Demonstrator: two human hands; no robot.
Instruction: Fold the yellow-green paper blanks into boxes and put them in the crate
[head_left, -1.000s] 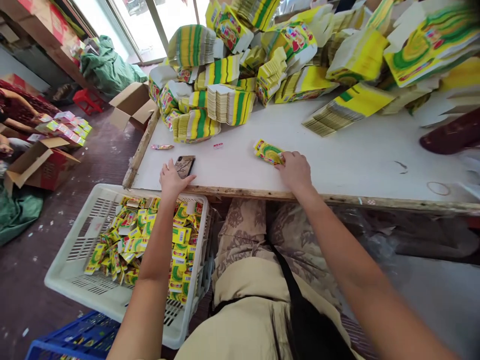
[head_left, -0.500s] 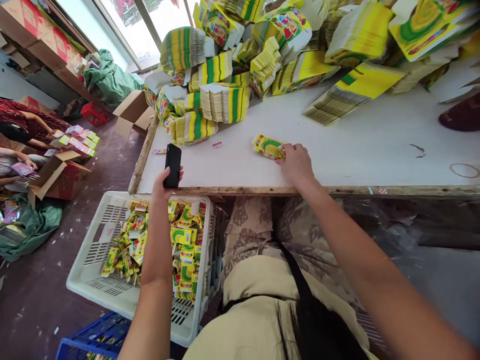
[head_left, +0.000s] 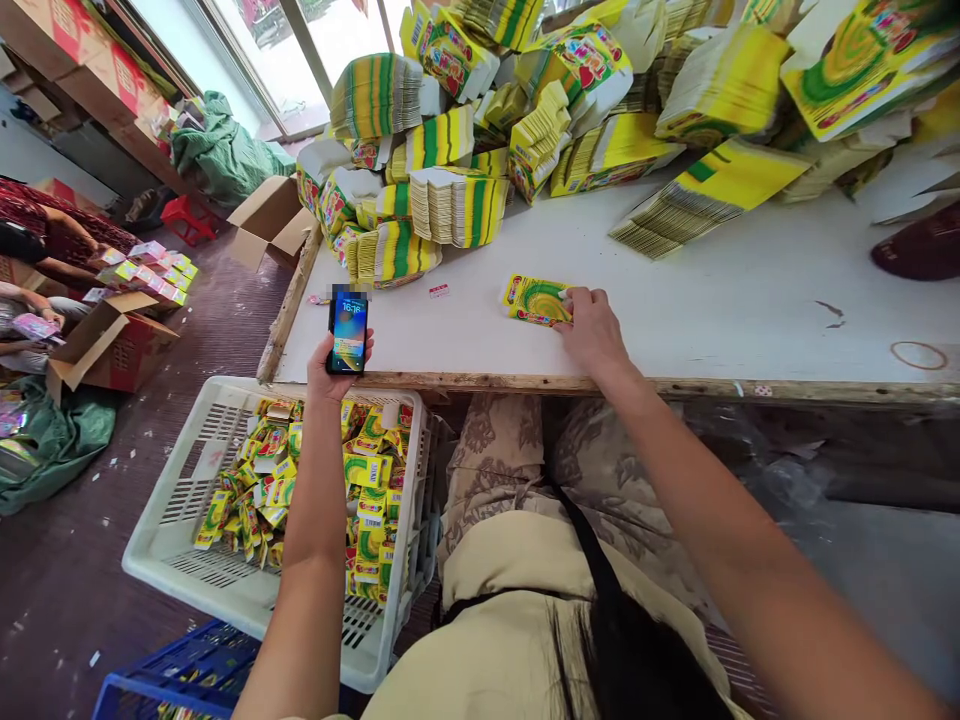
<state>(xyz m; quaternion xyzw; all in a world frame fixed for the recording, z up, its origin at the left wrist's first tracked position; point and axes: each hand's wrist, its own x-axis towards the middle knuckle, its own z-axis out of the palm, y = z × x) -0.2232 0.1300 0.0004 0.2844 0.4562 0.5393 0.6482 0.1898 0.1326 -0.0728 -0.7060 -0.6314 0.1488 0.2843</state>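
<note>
A smartphone (head_left: 348,335) with its screen lit, showing 16:16, is held upright in my left hand (head_left: 330,375) over the table's front left edge. My right hand (head_left: 596,335) grips the right end of a small yellow and green printed box (head_left: 536,300) just above or on the white tabletop (head_left: 465,345); I cannot tell whether it touches. My fingers hide that end of the box. A small red and white label (head_left: 438,291) lies between the two hands.
Stacks of flattened yellow cartons (head_left: 457,205) cover the table's back. A white crate (head_left: 187,575) of yellow boxes stands below left, a blue crate (head_left: 127,690) lower. Open cardboard boxes (head_left: 270,222) and co-workers' hands (head_left: 37,315) are at left. A rubber band (head_left: 919,355) lies right.
The phone's screen has lit up and turned toward me in my left hand. My right hand still grips the yellow box, whose printed face now shows more flatly. The view has shifted slightly.
</note>
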